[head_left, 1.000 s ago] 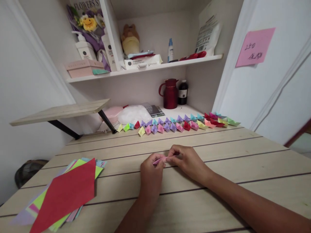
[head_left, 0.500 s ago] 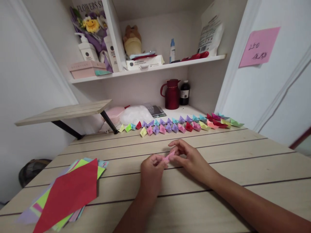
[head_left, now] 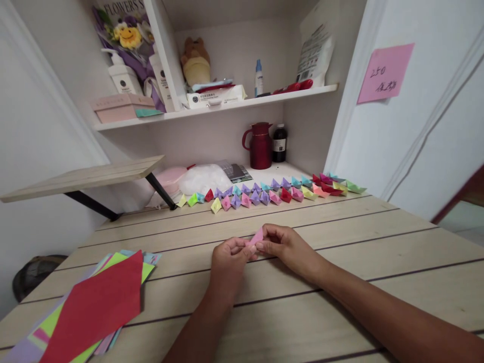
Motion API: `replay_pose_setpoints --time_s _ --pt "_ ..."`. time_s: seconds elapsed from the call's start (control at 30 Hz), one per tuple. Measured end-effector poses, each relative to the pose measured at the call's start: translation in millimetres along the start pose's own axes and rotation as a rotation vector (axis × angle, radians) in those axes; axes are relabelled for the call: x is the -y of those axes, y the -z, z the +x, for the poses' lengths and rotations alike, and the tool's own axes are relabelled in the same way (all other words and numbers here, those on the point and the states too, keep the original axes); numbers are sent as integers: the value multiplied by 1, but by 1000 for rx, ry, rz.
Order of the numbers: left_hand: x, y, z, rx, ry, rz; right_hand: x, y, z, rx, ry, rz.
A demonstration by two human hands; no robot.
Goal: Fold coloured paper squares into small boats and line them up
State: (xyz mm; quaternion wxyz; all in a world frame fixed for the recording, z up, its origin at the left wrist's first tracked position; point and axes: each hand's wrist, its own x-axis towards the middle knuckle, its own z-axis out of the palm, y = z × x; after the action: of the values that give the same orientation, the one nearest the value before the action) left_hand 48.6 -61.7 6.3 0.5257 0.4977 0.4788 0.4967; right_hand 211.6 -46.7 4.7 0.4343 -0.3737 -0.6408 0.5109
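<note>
A small folded piece of pink paper (head_left: 257, 236) is held over the middle of the table between both hands. My left hand (head_left: 231, 259) pinches its lower left part with thumb and fingers. My right hand (head_left: 283, 246) closes on its right side, thumb in front and fingers curled behind. The fingers cover much of the paper, so its full shape is hidden. Beyond the hands, several small folded paper boats (head_left: 255, 197) in many colours stand in rows along the table's back. To the left lies a stack of coloured paper sheets, a red sheet (head_left: 96, 302) on top.
A small raised wooden shelf (head_left: 86, 176) on black legs stands at the back left. Behind the boats are a clear plastic bag (head_left: 204, 180), a dark red jug (head_left: 260, 146) and a dark bottle (head_left: 279, 143). A white wall shelf (head_left: 264, 100) hangs above.
My right fingers, loosely raised before, have closed on the pink paper, which now stands more upright. The camera view has turned slightly right.
</note>
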Motion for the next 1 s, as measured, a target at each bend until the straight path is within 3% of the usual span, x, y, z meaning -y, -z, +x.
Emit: replay_pose_setpoints --time_s 0.17,0.37,0.5,0.63,0.73,0.87,1.0 --pt "-1 2 1 98 53 30 4 2 -1 79 56 -16" --pt "-1 -1 -2 211 46 26 10 -4 -4 -72 71 -292" --pt "-5 -5 -8 282 12 -105 8 -9 -5 -118 59 -241" --pt "-6 -8 -9 259 -5 -348 1 -8 -2 -96 76 10" --pt "-4 -9 -7 223 27 -530 -3 -7 -1 -93 78 72" --pt "1 -7 -4 206 44 -605 -2 -8 -4 -47 130 46" --pt "1 -7 -6 282 30 -599 5 -12 -10 52 206 -139"
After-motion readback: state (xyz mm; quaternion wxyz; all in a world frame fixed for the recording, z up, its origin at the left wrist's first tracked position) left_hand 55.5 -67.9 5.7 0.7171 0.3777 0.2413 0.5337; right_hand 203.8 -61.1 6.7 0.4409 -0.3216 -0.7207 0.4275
